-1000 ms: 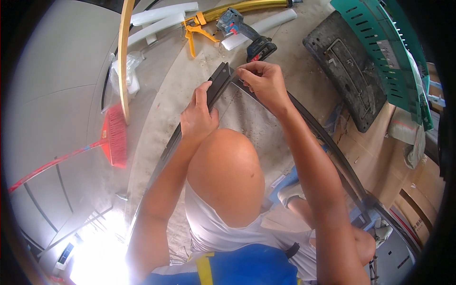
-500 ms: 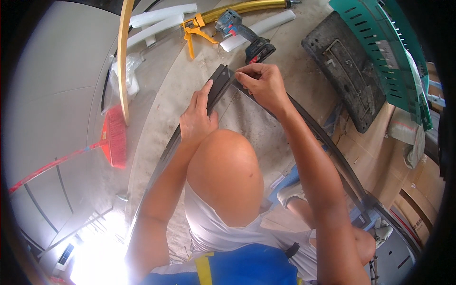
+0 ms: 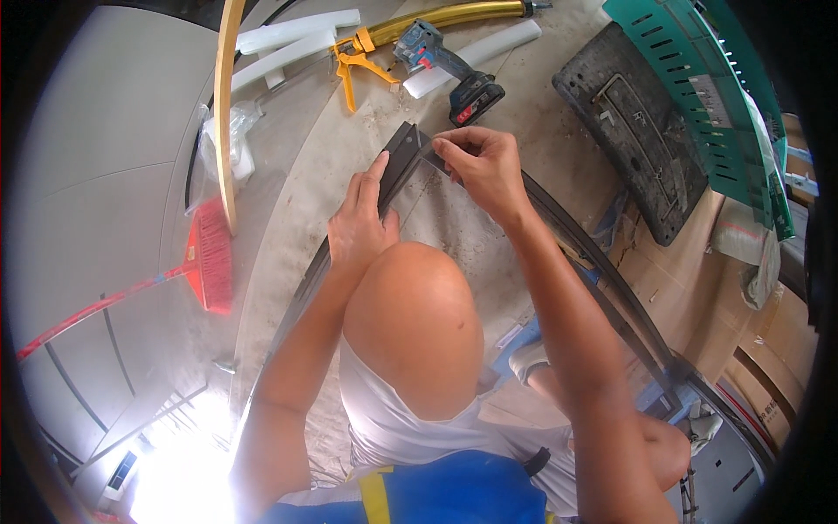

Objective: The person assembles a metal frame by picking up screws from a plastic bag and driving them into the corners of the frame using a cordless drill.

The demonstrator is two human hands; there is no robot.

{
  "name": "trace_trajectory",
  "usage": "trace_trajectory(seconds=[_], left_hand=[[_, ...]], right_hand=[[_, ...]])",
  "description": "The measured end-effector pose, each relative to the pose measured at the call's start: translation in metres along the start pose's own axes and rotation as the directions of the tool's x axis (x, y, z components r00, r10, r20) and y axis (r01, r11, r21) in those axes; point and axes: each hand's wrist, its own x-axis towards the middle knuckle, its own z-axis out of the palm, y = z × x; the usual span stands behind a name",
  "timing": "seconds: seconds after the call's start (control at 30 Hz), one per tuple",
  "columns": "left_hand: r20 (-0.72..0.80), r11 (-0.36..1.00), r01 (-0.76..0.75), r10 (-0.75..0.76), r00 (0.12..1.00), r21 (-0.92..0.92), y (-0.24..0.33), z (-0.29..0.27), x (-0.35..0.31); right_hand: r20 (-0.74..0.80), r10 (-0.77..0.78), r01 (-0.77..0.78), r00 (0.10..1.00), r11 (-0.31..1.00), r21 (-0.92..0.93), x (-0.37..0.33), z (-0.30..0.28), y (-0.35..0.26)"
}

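A dark metal frame [image 3: 403, 162] has its corner just beyond my raised knee, with two long bars running back past either side of me. My left hand [image 3: 360, 214] is closed round the left bar close to that corner, fingers along its top face and thumb on the inner side. At the corner, my right hand [image 3: 482, 170] is in a pinch, its thumb and forefinger pressed together beside the joint. What lies between those fingertips is too small to make out. The right bar [image 3: 602, 258] runs under my right wrist and forearm, which hide part of it.
Beyond the corner lie a cordless power tool [image 3: 449, 65], a yellow caulking gun [image 3: 358, 57] and white foam strips [image 3: 476, 57]. A wooden strip [image 3: 225, 113] and a red broom [image 3: 208, 258] are at the left. A black case [image 3: 628, 131] and green crate [image 3: 698, 96] stand right.
My right hand has shifted slightly nearer to me and stays pinched. The frame's corner has moved a little toward me. My left hand keeps its hold on the left bar.
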Motion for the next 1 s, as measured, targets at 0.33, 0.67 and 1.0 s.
trace_trajectory(seconds=[0.33, 0.67, 1.0], left_hand=[[0.017, 0.999, 0.023, -0.023, 1.000, -0.036, 0.001, -0.001, 0.003], [0.039, 0.994, 0.070, -0.067, 0.997, -0.083, 0.006, 0.007, 0.004], [0.004, 0.999, 0.031, -0.031, 1.000, -0.039, -0.002, 0.006, -0.001]], right_hand=[[0.075, 0.008, -0.002, 0.997, 0.996, -0.085, 0.003, -0.002, 0.002], [0.114, -0.160, 0.191, 0.981, 0.911, -0.367, -0.016, -0.003, -0.011], [-0.342, -0.413, 0.154, 0.844, 0.798, -0.583, 0.033, -0.127, 0.010]])
